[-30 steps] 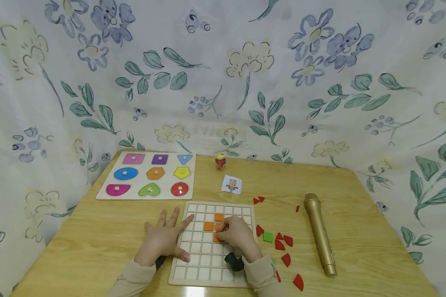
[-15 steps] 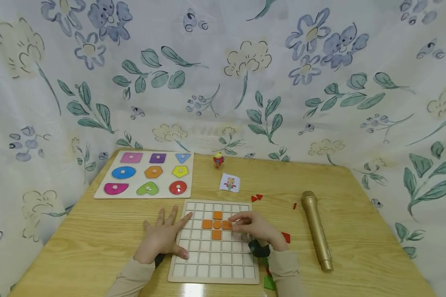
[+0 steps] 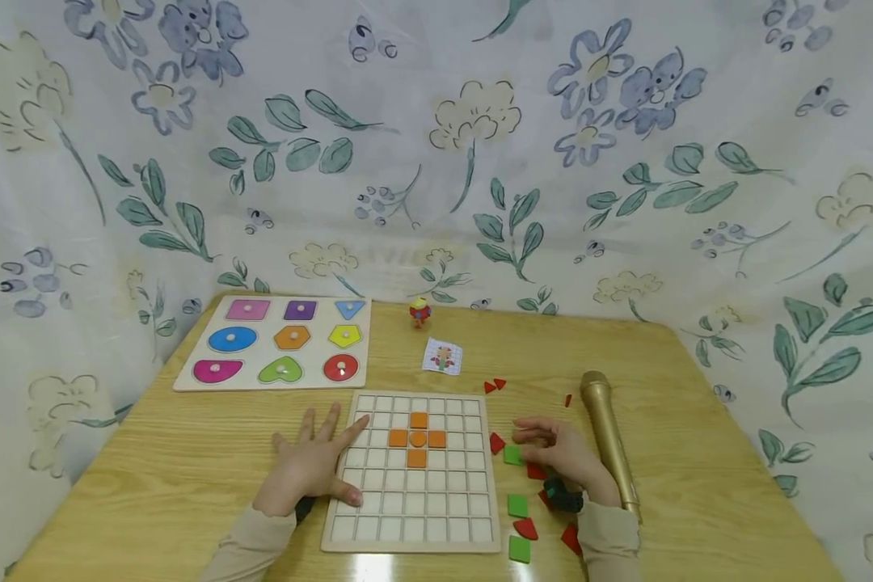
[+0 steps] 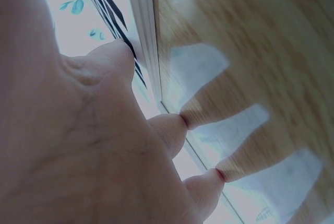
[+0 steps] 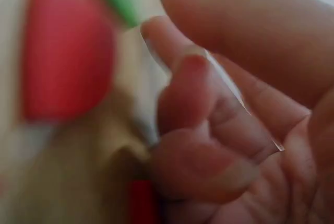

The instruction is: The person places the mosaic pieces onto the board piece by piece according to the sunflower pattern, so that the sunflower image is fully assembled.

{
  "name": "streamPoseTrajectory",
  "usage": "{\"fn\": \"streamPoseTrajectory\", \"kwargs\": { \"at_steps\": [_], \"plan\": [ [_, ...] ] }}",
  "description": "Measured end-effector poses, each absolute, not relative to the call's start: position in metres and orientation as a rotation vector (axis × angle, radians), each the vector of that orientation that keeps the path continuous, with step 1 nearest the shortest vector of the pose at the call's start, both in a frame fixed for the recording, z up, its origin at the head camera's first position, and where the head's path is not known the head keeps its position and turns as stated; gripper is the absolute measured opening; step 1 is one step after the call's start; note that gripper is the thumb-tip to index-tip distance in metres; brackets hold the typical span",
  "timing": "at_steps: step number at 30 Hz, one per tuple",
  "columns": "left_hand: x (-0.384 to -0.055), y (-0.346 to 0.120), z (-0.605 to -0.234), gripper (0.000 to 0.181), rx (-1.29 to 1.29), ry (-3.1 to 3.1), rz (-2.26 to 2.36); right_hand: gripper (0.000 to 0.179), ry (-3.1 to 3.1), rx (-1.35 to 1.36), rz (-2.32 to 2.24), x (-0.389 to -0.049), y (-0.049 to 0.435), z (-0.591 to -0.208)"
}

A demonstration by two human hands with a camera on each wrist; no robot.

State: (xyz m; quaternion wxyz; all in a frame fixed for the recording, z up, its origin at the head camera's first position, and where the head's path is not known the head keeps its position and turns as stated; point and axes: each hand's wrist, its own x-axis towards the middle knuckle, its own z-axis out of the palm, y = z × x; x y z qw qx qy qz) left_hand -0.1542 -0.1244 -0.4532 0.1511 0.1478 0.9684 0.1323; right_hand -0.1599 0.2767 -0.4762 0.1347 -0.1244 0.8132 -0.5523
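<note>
My left hand (image 3: 305,469) lies spread over the left edge of a white gridded puzzle board (image 3: 415,505), thumb and index finger on it. In the left wrist view its fingertips touch the wooden tabletop (image 4: 271,67). On the grid, several orange squares (image 3: 436,439) surround an orange circle (image 3: 417,439) in a cross. Right of the board my right hand (image 3: 563,453) hovers with loosely bent fingers, close beside a green square (image 3: 512,455). Nothing shows between its fingers in the right wrist view, where a red rounded piece (image 5: 68,51) lies nearby.
Several red pieces (image 3: 525,529) and more green squares (image 3: 519,550) lie right of the board. Beyond the right hand is a gold microphone (image 3: 607,424). A shape puzzle (image 3: 320,347), a pattern card (image 3: 442,356) and a small toy figure (image 3: 419,312) stand farther back.
My right hand leaves the orange pieces on the board and moves right to the loose pieces, uncovering the orange cross. My left hand stays on the board's edge.
</note>
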Motion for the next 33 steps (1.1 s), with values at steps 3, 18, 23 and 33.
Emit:
{"fn": "streamPoseTrajectory", "kwargs": {
  "at_steps": [3, 18, 23, 33],
  "plan": [
    [-0.155, -0.124, -0.452, 0.116, 0.432, 2.792, 0.375, 0.044, 2.540, -0.374, -1.456, -0.159, 0.273, -0.478],
    [-0.155, -0.126, -0.454, 0.116, 0.410, 2.762, 0.390, 0.021, 2.637, -0.170, -1.407, -0.158, 0.260, -0.468],
    [-0.152, -0.128, -0.452, 0.115, 0.400, 2.749, 0.385, 0.022, 2.570, -0.055, -1.423, -0.158, 0.246, -0.462],
    [-0.156, -0.125, -0.451, 0.113, 0.403, 2.756, 0.387, 0.017, 2.478, -0.098, -1.399, -0.160, 0.184, -0.456]
  ]
}}
